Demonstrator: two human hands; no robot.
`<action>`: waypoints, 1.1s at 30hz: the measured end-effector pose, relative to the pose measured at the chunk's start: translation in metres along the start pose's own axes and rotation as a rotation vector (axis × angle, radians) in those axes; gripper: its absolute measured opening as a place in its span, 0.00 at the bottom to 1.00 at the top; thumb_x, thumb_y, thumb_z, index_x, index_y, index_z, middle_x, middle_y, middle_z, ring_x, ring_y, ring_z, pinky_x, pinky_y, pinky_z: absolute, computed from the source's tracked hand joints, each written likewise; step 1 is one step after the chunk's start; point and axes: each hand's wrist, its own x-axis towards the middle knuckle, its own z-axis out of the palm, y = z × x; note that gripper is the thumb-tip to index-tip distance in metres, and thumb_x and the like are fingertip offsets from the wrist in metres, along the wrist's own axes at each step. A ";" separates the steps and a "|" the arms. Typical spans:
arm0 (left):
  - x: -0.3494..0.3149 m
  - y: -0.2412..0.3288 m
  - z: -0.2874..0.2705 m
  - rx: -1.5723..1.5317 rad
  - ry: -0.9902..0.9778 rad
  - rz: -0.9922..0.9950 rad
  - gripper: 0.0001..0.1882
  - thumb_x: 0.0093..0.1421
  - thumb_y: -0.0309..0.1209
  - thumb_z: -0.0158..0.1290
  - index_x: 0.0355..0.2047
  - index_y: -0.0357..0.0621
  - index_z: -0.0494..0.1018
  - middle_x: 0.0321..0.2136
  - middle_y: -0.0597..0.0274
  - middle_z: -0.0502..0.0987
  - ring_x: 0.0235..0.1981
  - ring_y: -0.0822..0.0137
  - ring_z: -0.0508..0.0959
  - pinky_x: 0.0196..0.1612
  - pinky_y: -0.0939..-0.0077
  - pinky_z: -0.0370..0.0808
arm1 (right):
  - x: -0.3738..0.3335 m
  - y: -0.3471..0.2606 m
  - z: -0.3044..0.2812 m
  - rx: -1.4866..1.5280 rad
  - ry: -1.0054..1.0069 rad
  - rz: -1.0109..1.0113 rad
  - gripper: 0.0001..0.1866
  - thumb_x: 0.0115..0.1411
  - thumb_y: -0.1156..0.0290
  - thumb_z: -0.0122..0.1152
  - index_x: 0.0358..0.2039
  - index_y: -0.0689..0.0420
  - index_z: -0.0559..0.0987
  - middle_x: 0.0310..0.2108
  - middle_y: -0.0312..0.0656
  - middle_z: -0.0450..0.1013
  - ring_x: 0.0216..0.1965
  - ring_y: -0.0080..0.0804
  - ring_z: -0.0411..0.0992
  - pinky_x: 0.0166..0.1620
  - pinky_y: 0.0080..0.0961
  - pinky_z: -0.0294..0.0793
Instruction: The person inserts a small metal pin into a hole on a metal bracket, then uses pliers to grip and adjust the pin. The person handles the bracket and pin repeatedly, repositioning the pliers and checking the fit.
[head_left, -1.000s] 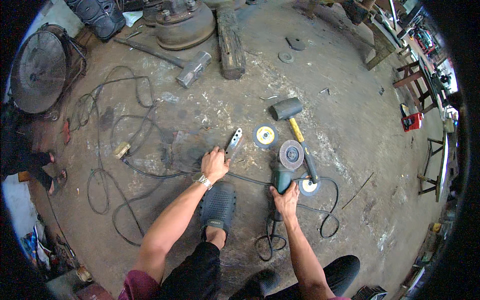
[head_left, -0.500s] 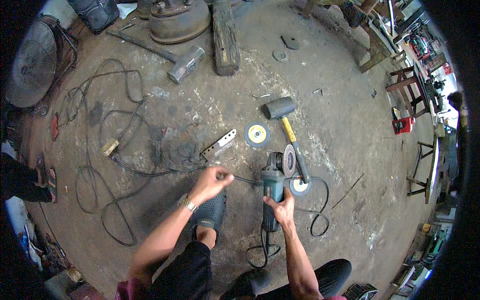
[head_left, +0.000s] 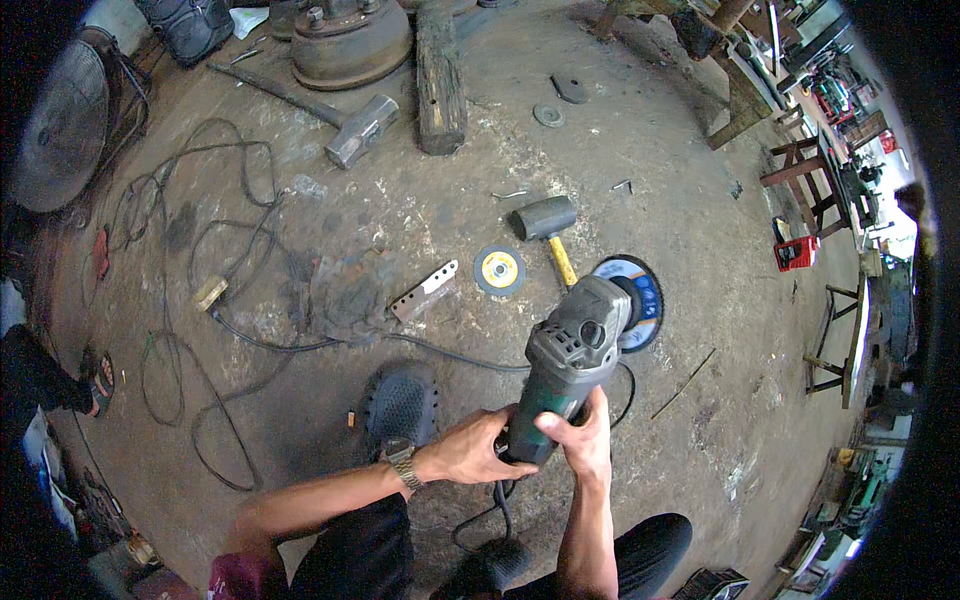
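Note:
An angle grinder (head_left: 573, 352) is held up over the floor, head pointing away from me. Its mounted disc (head_left: 648, 300), with a blue and white face, turns to the right. My right hand (head_left: 587, 437) is closed round the right side of the body, thumb across the top. My left hand (head_left: 472, 447), with a watch at the wrist, is closed on the rear end from the left; some of its fingers are hidden behind the tool. Beyond lie a loose grinding disc (head_left: 499, 270) with a yellow centre, a perforated metal strip (head_left: 425, 290) and a mallet (head_left: 545, 217), its yellow handle partly covered by the grinder.
A black power cord (head_left: 262, 343) winds across the floor at left, with a pale connector (head_left: 210, 293). A sledgehammer (head_left: 362, 131), a wooden beam (head_left: 440, 90) and a heavy metal base (head_left: 350, 45) lie farther off. A fan (head_left: 60, 125) stands far left, near another person's foot (head_left: 103, 383).
My right hand has lifted the angle grinder from the floor and tilted it, its disc now facing right. My left hand has moved right and down and taken hold of its rear end.

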 end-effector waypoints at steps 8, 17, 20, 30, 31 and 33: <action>-0.010 0.010 -0.005 0.456 -0.068 -0.135 0.38 0.52 0.49 0.67 0.51 0.31 0.66 0.38 0.31 0.77 0.41 0.37 0.80 0.42 0.51 0.76 | 0.000 0.004 0.019 -0.087 0.334 -0.156 0.31 0.40 0.71 0.75 0.47 0.64 0.75 0.40 0.44 0.77 0.36 0.34 0.76 0.44 0.32 0.77; -0.007 -0.004 0.005 0.228 -0.183 -0.078 0.41 0.53 0.52 0.65 0.51 0.31 0.62 0.33 0.32 0.77 0.39 0.34 0.78 0.39 0.48 0.75 | -0.008 0.010 -0.004 0.165 0.223 -0.221 0.36 0.41 0.69 0.72 0.52 0.66 0.70 0.39 0.47 0.75 0.36 0.40 0.77 0.40 0.36 0.79; -0.003 0.010 0.008 0.339 -0.182 -0.186 0.40 0.54 0.53 0.63 0.49 0.31 0.61 0.28 0.33 0.76 0.34 0.33 0.78 0.35 0.47 0.75 | -0.006 0.002 -0.006 0.056 0.367 -0.168 0.35 0.42 0.74 0.73 0.52 0.65 0.71 0.39 0.44 0.75 0.36 0.37 0.77 0.42 0.34 0.78; 0.030 -0.084 -0.112 0.665 0.498 -0.299 0.19 0.59 0.21 0.51 0.49 0.29 0.61 0.46 0.37 0.65 0.47 0.42 0.71 0.52 0.55 0.70 | -0.024 0.015 -0.046 0.179 0.527 -0.221 0.29 0.42 0.69 0.69 0.45 0.68 0.72 0.33 0.50 0.76 0.31 0.42 0.77 0.37 0.38 0.81; 0.035 -0.097 -0.122 0.712 0.561 -0.273 0.18 0.58 0.18 0.49 0.49 0.28 0.62 0.45 0.38 0.65 0.47 0.41 0.71 0.53 0.53 0.70 | -0.024 0.017 -0.048 0.151 0.547 -0.222 0.29 0.42 0.69 0.69 0.45 0.68 0.72 0.33 0.50 0.75 0.31 0.42 0.77 0.37 0.38 0.80; 0.042 -0.116 -0.135 0.771 0.639 -0.287 0.16 0.56 0.18 0.50 0.46 0.28 0.65 0.44 0.38 0.65 0.46 0.39 0.71 0.53 0.50 0.69 | -0.024 0.020 -0.051 0.127 0.554 -0.209 0.30 0.41 0.68 0.69 0.45 0.68 0.72 0.33 0.50 0.75 0.31 0.42 0.77 0.37 0.37 0.79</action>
